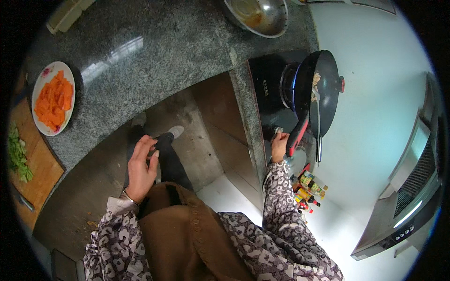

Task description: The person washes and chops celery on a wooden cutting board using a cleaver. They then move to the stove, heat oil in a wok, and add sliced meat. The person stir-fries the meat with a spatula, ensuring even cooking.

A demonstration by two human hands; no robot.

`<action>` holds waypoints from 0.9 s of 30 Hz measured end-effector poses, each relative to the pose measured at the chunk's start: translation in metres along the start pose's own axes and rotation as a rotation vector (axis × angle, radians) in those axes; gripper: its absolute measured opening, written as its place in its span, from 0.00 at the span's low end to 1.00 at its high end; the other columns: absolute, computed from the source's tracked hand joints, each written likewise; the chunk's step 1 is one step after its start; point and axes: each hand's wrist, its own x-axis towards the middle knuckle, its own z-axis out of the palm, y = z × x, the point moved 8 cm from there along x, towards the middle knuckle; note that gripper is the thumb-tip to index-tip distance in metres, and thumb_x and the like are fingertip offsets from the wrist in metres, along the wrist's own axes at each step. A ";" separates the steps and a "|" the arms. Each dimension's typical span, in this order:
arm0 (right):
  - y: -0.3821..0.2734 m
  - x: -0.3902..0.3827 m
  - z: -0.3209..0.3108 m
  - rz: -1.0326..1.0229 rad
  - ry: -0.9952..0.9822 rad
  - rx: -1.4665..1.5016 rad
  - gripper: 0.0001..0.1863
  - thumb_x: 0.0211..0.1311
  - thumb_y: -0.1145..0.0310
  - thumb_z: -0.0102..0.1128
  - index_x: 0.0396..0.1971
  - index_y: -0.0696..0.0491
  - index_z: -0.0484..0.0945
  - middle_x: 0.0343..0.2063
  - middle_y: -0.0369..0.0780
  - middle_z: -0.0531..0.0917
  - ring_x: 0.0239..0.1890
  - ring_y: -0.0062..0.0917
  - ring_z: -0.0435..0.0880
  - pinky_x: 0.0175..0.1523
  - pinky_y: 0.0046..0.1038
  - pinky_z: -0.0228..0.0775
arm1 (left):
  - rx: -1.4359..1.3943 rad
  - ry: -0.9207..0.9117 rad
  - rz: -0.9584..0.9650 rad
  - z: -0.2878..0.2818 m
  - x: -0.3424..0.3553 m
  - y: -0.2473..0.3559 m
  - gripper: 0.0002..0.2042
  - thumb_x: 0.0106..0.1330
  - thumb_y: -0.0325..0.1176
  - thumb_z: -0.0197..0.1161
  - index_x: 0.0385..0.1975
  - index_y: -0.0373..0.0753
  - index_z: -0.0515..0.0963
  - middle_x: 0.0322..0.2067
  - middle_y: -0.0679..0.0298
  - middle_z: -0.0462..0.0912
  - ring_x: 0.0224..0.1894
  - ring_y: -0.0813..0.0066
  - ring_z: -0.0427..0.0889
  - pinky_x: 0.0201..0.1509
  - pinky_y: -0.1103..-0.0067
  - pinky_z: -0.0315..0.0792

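Note:
My right hand (280, 146) is at the front of the black gas stove (269, 77), its fingers closed around a small silvery control knob (278, 130). Just beyond that hand, the black and red handle (297, 136) belongs to a black wok (331, 77) over the burner, where a blue flame (294, 86) shows. Pale cooked pieces (316, 79) lie in the wok, and a metal spatula (319, 126) leans in it, handle over the rim. My left hand (143, 164) hangs in the air before my body, loosely curved, thumb apart, holding nothing.
A floral plate of orange chunks (55, 100) stands on the left counter. Beside it, a wooden board (40, 157) bears chopped greens (18, 157). A metal bowl (267, 21) sits at the back. Sauce bottles (309, 187) stand right of my forearm, and a range hood (408, 178) juts out at right.

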 end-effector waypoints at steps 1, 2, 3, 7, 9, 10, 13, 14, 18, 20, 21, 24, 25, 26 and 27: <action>-0.003 0.002 0.000 -0.050 0.013 -0.219 0.14 0.64 0.62 0.62 0.28 0.58 0.74 0.21 0.40 0.80 0.20 0.28 0.78 0.28 0.31 0.70 | -0.005 -0.004 -0.013 -0.002 -0.001 -0.006 0.14 0.64 0.20 0.57 0.49 0.32 0.75 0.57 0.50 0.73 0.44 0.62 0.82 0.42 0.75 0.78; -0.005 0.002 -0.002 -0.100 0.027 -0.437 0.15 0.64 0.62 0.63 0.27 0.59 0.74 0.21 0.42 0.80 0.20 0.29 0.79 0.27 0.31 0.71 | -0.011 -0.009 -0.026 -0.002 -0.002 -0.012 0.14 0.64 0.20 0.57 0.50 0.32 0.75 0.57 0.49 0.73 0.45 0.61 0.82 0.43 0.75 0.78; -0.023 0.003 0.000 -0.053 0.048 -0.489 0.15 0.64 0.61 0.63 0.27 0.59 0.74 0.20 0.43 0.81 0.22 0.29 0.82 0.28 0.30 0.72 | -0.020 -0.020 -0.039 -0.001 -0.003 -0.020 0.14 0.65 0.21 0.57 0.50 0.33 0.74 0.58 0.50 0.72 0.45 0.62 0.81 0.42 0.75 0.78; -0.018 0.005 0.000 0.089 0.044 -0.356 0.15 0.64 0.61 0.63 0.27 0.58 0.74 0.18 0.42 0.81 0.21 0.29 0.82 0.28 0.31 0.73 | -0.042 -0.043 -0.060 0.003 -0.009 -0.043 0.14 0.67 0.23 0.57 0.52 0.34 0.74 0.59 0.51 0.71 0.47 0.63 0.80 0.41 0.75 0.77; -0.016 0.004 0.002 0.120 0.019 -0.334 0.14 0.66 0.63 0.61 0.29 0.58 0.71 0.20 0.40 0.78 0.22 0.28 0.78 0.31 0.30 0.71 | -0.042 -0.048 -0.058 0.004 -0.009 -0.046 0.14 0.66 0.22 0.57 0.52 0.34 0.74 0.59 0.50 0.71 0.47 0.61 0.81 0.42 0.74 0.77; -0.015 0.004 0.003 0.136 0.005 -0.321 0.13 0.67 0.64 0.60 0.30 0.58 0.69 0.21 0.39 0.77 0.22 0.27 0.77 0.32 0.30 0.70 | -0.039 -0.053 -0.056 0.004 -0.009 -0.044 0.15 0.66 0.22 0.58 0.52 0.34 0.74 0.58 0.49 0.71 0.47 0.60 0.81 0.43 0.74 0.78; -0.005 0.003 0.001 0.185 0.018 -0.341 0.14 0.66 0.63 0.60 0.30 0.57 0.69 0.21 0.39 0.76 0.23 0.27 0.76 0.32 0.30 0.70 | -0.039 -0.074 -0.056 0.006 -0.010 -0.044 0.15 0.66 0.23 0.58 0.52 0.34 0.74 0.58 0.47 0.71 0.48 0.58 0.81 0.44 0.73 0.78; -0.002 0.002 0.000 0.191 0.014 -0.353 0.14 0.66 0.63 0.60 0.30 0.57 0.69 0.21 0.40 0.76 0.23 0.28 0.77 0.32 0.30 0.70 | -0.039 -0.082 -0.056 0.007 -0.010 -0.044 0.15 0.66 0.23 0.58 0.53 0.34 0.73 0.58 0.47 0.71 0.48 0.58 0.81 0.44 0.73 0.78; 0.004 0.005 0.002 0.194 0.009 -0.370 0.14 0.66 0.62 0.60 0.29 0.57 0.70 0.20 0.41 0.77 0.22 0.29 0.78 0.31 0.31 0.70 | -0.051 -0.081 -0.065 0.010 -0.013 -0.048 0.15 0.66 0.20 0.56 0.53 0.34 0.73 0.60 0.48 0.70 0.49 0.60 0.80 0.44 0.72 0.77; 0.006 0.006 0.002 0.181 0.026 -0.355 0.14 0.66 0.62 0.61 0.29 0.57 0.71 0.19 0.41 0.78 0.21 0.28 0.79 0.29 0.30 0.72 | -0.056 -0.074 -0.054 0.012 -0.014 -0.050 0.15 0.66 0.20 0.56 0.53 0.34 0.73 0.60 0.47 0.69 0.49 0.60 0.80 0.44 0.72 0.77; 0.013 0.006 0.000 0.168 0.042 -0.343 0.14 0.66 0.63 0.61 0.28 0.58 0.71 0.19 0.41 0.79 0.20 0.27 0.80 0.27 0.29 0.72 | -0.056 -0.071 -0.057 0.012 -0.013 -0.049 0.15 0.66 0.22 0.56 0.53 0.34 0.73 0.60 0.48 0.70 0.48 0.59 0.80 0.44 0.72 0.78; 0.025 0.006 -0.003 0.099 0.067 -0.384 0.14 0.66 0.64 0.61 0.27 0.58 0.72 0.18 0.40 0.80 0.18 0.25 0.82 0.25 0.27 0.74 | -0.053 -0.074 -0.069 0.013 -0.010 -0.046 0.14 0.67 0.25 0.58 0.52 0.34 0.73 0.59 0.48 0.71 0.47 0.57 0.81 0.45 0.71 0.79; 0.026 0.005 -0.002 0.072 0.072 -0.411 0.14 0.66 0.64 0.60 0.27 0.58 0.71 0.18 0.40 0.80 0.18 0.25 0.81 0.24 0.27 0.74 | -0.052 -0.082 -0.069 0.014 -0.008 -0.046 0.14 0.67 0.25 0.58 0.52 0.34 0.73 0.59 0.48 0.71 0.48 0.57 0.81 0.45 0.71 0.79; 0.030 0.004 -0.004 0.090 0.074 -0.399 0.13 0.65 0.65 0.61 0.27 0.58 0.72 0.18 0.41 0.80 0.19 0.28 0.81 0.26 0.30 0.73 | -0.050 -0.091 -0.069 0.015 -0.007 -0.046 0.14 0.67 0.25 0.58 0.52 0.34 0.74 0.59 0.49 0.71 0.48 0.58 0.81 0.45 0.70 0.79; 0.022 0.004 -0.004 0.109 0.077 -0.384 0.13 0.63 0.65 0.62 0.26 0.58 0.72 0.18 0.43 0.79 0.19 0.32 0.80 0.27 0.32 0.72 | -0.059 -0.085 -0.071 0.016 -0.007 -0.046 0.14 0.67 0.24 0.58 0.52 0.35 0.74 0.59 0.49 0.71 0.47 0.58 0.81 0.45 0.70 0.79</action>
